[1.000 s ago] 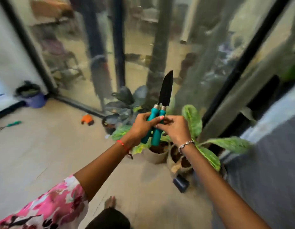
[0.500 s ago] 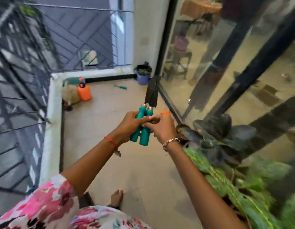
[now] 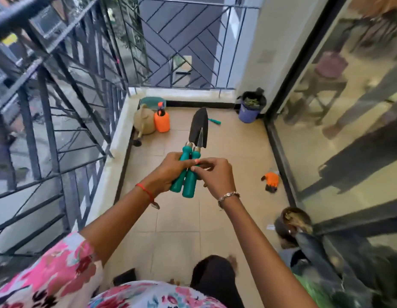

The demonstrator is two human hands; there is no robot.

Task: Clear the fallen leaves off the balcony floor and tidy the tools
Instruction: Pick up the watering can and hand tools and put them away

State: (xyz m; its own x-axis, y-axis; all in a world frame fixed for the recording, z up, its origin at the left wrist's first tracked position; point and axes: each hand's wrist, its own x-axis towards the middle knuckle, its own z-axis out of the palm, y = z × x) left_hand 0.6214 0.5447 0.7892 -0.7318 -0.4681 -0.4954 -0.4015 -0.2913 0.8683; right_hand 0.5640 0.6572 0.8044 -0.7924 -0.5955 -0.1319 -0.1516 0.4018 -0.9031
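I hold two teal-handled garden tools (image 3: 188, 181) together at chest height, black trowel blades (image 3: 198, 130) pointing away from me. My left hand (image 3: 170, 170) grips both handles from the left. My right hand (image 3: 215, 176) touches the handles from the right with curled fingers, pinching at them. A third teal-handled tool (image 3: 214, 121) lies on the tiled floor (image 3: 177, 218) far ahead. An orange glove (image 3: 270, 180) lies on the floor by the glass door track.
A purple bin (image 3: 250, 107) with green scraps stands in the far right corner. An orange spray bottle (image 3: 162, 120), a beige watering can (image 3: 144, 121) and a teal tub stand far left. A metal railing (image 3: 59, 107) runs along the left, glass doors (image 3: 337, 107) on the right. Potted plants (image 3: 293, 221) sit near right.
My view has swung left from the potted plants toward the far end of the balcony. Both hands have stayed on the two tools throughout.
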